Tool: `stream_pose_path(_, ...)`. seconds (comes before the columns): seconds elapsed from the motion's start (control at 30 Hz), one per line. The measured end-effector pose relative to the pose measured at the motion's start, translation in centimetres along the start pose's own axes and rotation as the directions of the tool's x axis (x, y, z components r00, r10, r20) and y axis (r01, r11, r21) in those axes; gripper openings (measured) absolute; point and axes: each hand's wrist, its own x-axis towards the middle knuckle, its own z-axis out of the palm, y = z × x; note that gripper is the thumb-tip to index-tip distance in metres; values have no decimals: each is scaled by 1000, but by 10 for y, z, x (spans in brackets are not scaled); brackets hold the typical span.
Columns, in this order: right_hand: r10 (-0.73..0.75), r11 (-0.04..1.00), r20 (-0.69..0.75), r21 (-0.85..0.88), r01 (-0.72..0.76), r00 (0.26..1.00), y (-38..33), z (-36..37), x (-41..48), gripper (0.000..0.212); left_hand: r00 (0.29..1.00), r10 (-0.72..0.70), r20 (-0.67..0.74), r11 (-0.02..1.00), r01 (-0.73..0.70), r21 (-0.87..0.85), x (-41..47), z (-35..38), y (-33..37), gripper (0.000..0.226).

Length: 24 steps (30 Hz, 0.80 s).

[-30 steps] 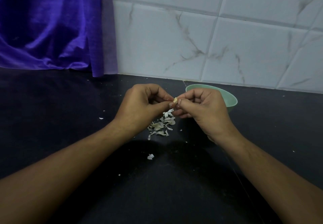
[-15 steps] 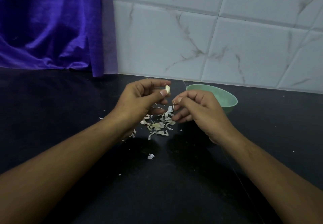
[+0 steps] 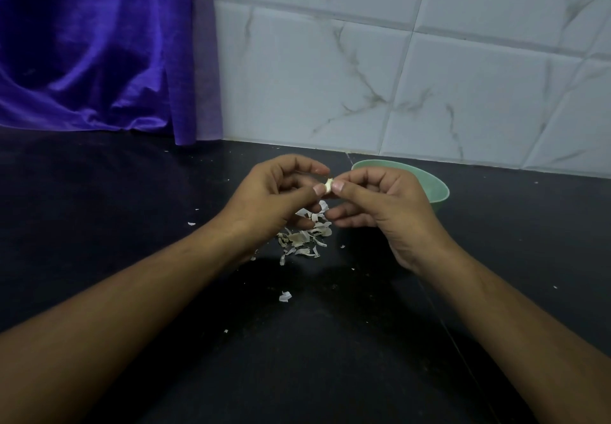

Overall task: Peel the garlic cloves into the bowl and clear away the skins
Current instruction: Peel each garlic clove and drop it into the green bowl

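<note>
Moved: left hand (image 3: 267, 198) and right hand (image 3: 386, 205), apart half a second ago with the small pale garlic clove (image 3: 328, 185) raised in the left fingertips alone; now back together at the clove, much as a second ago.
Glossy purple fabric curtain (image 3: 92, 46): hanging far beyond and to the left of the left hand, hem down on the counter.
Black stone counter (image 3: 132, 225): spread under both forearms, dotted with tiny pale flecks on either side of the hands.
Left hand: raised off the counter, fingers curled, thumb tip pressed to the clove's left side, index finger bent just above it.
Pile of papery off-white garlic skins (image 3: 305, 238): lying on the counter directly below the two hands, partly hidden by the left wrist and fingers.
Single curled scrap of skin (image 3: 285, 296): lying apart from the pile, nearer the body, between the forearms.
Garlic clove: held in the air between the two thumbs, above the pile, short of the bowl.
Right hand: raised too, fingers curled, thumb and index finger pinching the clove's right side.
Pale green round bowl (image 3: 436, 188): standing just behind the right hand, partly covered by it; contents not discernible.
White marble-veined wall tiles (image 3: 429, 76): rising behind the bowl and both hands.
</note>
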Motion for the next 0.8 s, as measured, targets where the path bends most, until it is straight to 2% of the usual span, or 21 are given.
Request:
stream_pose_path(0.13,58,998,20,7,-59,998,-1,-2,1,7,999,35,-25,996,-33,80,1,-2,-3,8)
stream_pose_path(0.27,115,992,33,55,-116,993,-1,-3,0,9,993,111,-32,977,-103,189,2,-2,-4,11)
stream_pose_path(0.4,121,991,38,58,-123,992,-1,-2,0,9,964,261,-52,871,-212,442,1,-3,-2,12)
stream_pose_path(0.47,117,992,22,43,-118,993,-1,0,0,8,954,296,-49,828,-231,511,0,-3,-1,10)
stream_pose_path(0.63,90,996,3,-17,-90,996,0,2,-1,6,941,338,-11,756,-264,599,-2,-5,2,9)
stream_pose_path(0.8,85,996,5,-21,-85,996,0,2,-2,5,941,339,-9,742,-261,617,-4,-4,3,9)
